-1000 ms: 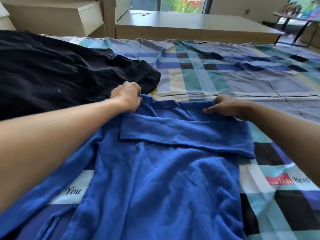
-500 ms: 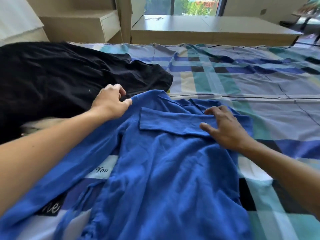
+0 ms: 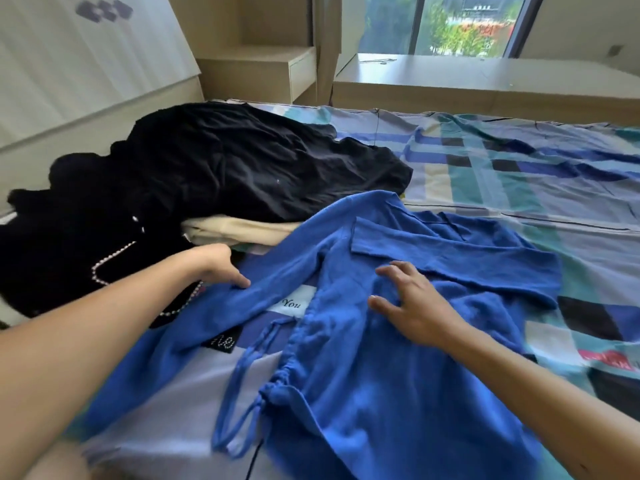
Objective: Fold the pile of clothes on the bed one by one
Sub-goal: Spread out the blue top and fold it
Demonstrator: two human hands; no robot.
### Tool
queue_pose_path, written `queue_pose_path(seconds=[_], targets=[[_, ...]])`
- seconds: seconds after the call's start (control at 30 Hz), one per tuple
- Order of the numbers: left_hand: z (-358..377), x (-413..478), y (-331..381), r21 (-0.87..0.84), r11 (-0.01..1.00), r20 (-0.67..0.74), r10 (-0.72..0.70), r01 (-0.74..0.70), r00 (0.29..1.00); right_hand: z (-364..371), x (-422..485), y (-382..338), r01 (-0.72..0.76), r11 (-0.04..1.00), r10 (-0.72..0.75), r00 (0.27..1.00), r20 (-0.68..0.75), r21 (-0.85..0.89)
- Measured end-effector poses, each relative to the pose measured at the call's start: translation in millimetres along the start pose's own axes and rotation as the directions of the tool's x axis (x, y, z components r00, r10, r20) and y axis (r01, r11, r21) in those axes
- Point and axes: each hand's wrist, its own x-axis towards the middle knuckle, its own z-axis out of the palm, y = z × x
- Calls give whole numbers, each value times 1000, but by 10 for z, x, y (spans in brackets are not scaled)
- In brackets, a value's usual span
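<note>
A blue garment (image 3: 398, 358) with a drawstring lies spread on the checked bedsheet (image 3: 519, 188); its right sleeve is folded across the chest. My left hand (image 3: 218, 268) reaches the blue left sleeve (image 3: 277, 271), thumb on the cloth, the other fingers hidden under the hand. My right hand (image 3: 412, 303) presses flat on the garment's chest with fingers spread. To the left lies the pile of clothes (image 3: 214, 178): black garments on top, a beige one (image 3: 235, 230) beneath.
A headboard (image 3: 86, 81) stands at the left. Beyond the bed are a wooden bedside unit (image 3: 270, 71) and a low wooden bench (image 3: 485, 81) under the window. A black garment with bead trim (image 3: 86, 254) lies near my left forearm.
Both hands have drawn back from the collar toward me. The left hand has dropped onto the left sleeve; the right has slid down onto the chest. The view has tilted upward.
</note>
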Motion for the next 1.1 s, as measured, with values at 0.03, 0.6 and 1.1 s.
queue_pose_path(seconds=[0.03, 0.6, 1.1], targets=[[-12, -14, -58, -3, 1000, 55, -6, 7, 998, 18, 86, -138, 26, 1000, -26, 1000, -13, 16], [-617, -357, 269, -968, 237, 82, 597, -78, 798, 229, 392, -1497, -135, 320, 12, 990, 139, 938], [-373, -121, 687, -293, 590, -411, 633, -752, 656, -607, 452, -792, -65, 862, 83, 996, -13, 503]])
